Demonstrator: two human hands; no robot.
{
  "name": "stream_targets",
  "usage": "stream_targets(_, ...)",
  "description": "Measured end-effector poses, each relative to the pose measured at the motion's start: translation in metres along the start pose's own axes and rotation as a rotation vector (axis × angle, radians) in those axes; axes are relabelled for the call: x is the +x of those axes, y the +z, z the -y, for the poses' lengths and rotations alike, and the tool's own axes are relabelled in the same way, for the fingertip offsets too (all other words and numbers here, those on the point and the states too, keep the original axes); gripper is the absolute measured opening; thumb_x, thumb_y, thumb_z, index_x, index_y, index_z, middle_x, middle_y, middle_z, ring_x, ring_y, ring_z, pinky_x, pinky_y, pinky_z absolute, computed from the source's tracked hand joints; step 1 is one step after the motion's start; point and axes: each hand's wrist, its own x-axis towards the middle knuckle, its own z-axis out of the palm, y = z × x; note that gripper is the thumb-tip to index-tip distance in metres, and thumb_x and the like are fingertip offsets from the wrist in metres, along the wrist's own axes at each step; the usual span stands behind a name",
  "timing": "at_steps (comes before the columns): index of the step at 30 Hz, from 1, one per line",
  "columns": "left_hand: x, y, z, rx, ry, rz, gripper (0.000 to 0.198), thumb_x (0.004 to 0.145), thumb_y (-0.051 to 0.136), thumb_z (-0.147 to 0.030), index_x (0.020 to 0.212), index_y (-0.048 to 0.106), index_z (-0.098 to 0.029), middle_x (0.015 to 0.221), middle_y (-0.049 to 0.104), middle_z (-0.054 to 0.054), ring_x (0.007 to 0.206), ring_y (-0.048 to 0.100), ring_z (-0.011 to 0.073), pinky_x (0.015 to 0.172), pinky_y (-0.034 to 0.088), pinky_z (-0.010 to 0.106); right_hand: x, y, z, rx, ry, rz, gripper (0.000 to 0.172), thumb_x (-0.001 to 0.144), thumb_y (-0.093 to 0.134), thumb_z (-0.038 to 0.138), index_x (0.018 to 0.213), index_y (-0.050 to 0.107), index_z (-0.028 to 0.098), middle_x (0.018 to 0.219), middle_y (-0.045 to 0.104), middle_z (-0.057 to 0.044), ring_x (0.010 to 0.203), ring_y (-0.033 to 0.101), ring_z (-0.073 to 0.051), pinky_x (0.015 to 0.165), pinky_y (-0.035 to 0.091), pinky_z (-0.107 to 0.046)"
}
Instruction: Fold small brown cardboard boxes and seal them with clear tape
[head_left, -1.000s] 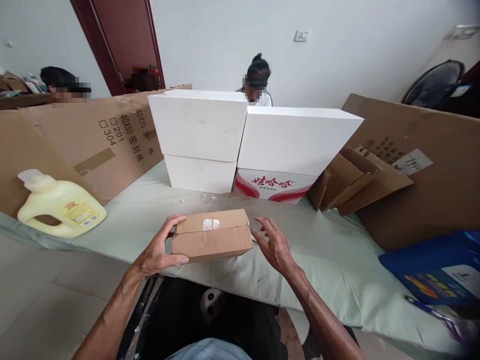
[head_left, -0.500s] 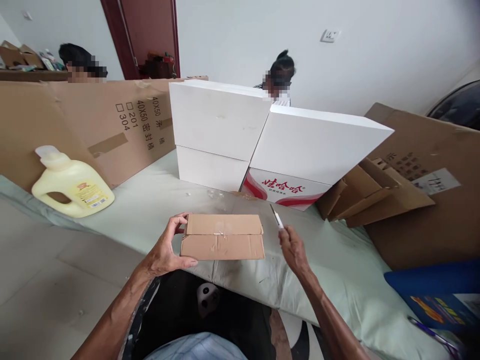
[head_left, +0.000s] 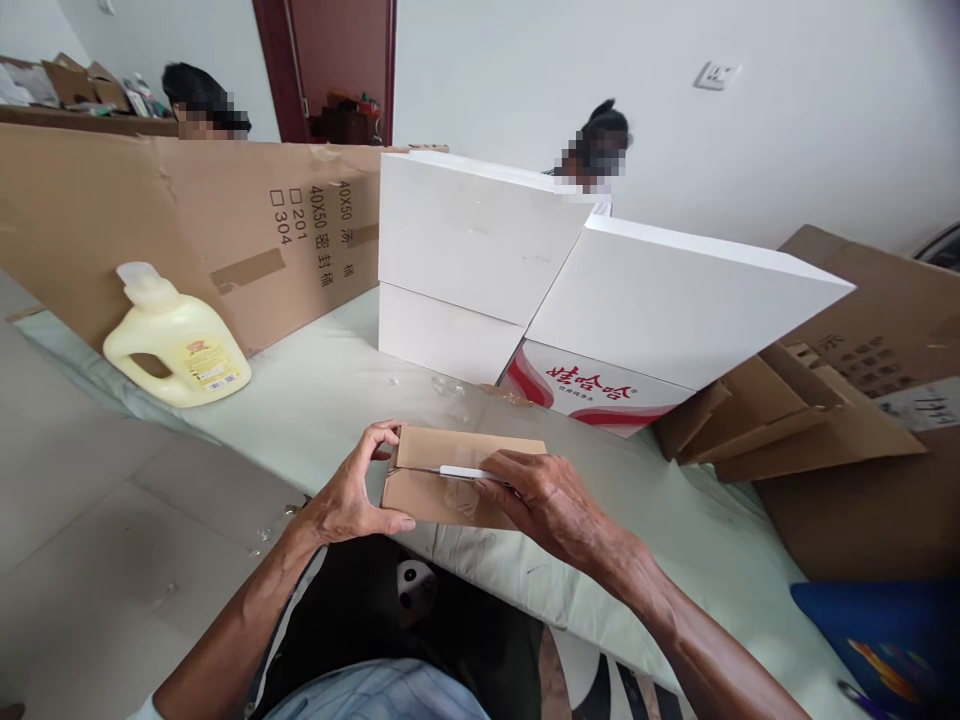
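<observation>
A small brown cardboard box (head_left: pixel 431 492) lies near the front edge of the cloth-covered table (head_left: pixel 315 390). My left hand (head_left: pixel 352 490) grips the box's left end, thumb in front and fingers curled over its top. My right hand (head_left: pixel 544 500) rests over the box's right half, closed on a small white-handled knife (head_left: pixel 457 471). The knife lies along the taped seam between the box flaps, its thin blade pointing left toward my left hand.
White boxes (head_left: pixel 480 260) and a red-printed carton (head_left: pixel 592 385) stand behind. Flat cardboard sheets (head_left: pixel 187 220) lean at left, folded cartons (head_left: pixel 795 420) at right. A yellow detergent jug (head_left: pixel 176 340) lies left. Two people sit beyond the cardboard. A blue box (head_left: pixel 885 640) is lower right.
My right hand went from open, to holding the knife upright beside the box, to laying its blade along the box's seam. The view has shifted so everything sits further right.
</observation>
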Motion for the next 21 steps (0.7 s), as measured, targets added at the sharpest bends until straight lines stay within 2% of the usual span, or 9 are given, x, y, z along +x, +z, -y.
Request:
stream_targets(9, 0.004, -0.001, -0.005, -0.010, 0.018, 0.017, 0.063, 0.064, 0.095, -0.034, 0.112, 0.054, -0.024, 0.165, 0.046, 0.017, 0.153, 0.048, 0.0403, 0.123, 0.042, 0.047, 0.001, -0.010, -0.002, -0.071, -0.008, 0.026, 0.046, 0.120, 0.040, 0.045, 0.086, 0.063, 0.023, 0.077, 0.063, -0.002, 0.061, 0.045, -0.015, 0.062, 0.024, -0.034)
stream_targets(16, 0.005, 0.000, -0.002, -0.041, 0.017, 0.008, 0.065, 0.065, 0.094, -0.036, 0.119, 0.059, -0.024, 0.166, 0.044, 0.016, 0.156, 0.044, 0.0418, 0.125, 0.041, 0.048, 0.010, -0.012, 0.004, -0.114, -0.045, 0.014, 0.050, 0.120, 0.037, 0.046, 0.084, 0.063, 0.023, 0.072, 0.059, -0.003, 0.060, 0.044, -0.015, 0.062, 0.021, -0.035)
stream_targets(21, 0.005, -0.001, -0.001, -0.048, 0.001, 0.011, 0.069, 0.066, 0.095, -0.039, 0.124, 0.060, -0.024, 0.168, 0.042, 0.016, 0.152, 0.047, 0.0417, 0.127, 0.039, 0.050, 0.018, -0.011, 0.006, -0.233, -0.099, -0.033, 0.050, 0.121, 0.036, 0.043, 0.082, 0.062, 0.022, 0.070, 0.057, -0.002, 0.059, 0.043, -0.015, 0.062, 0.019, -0.036)
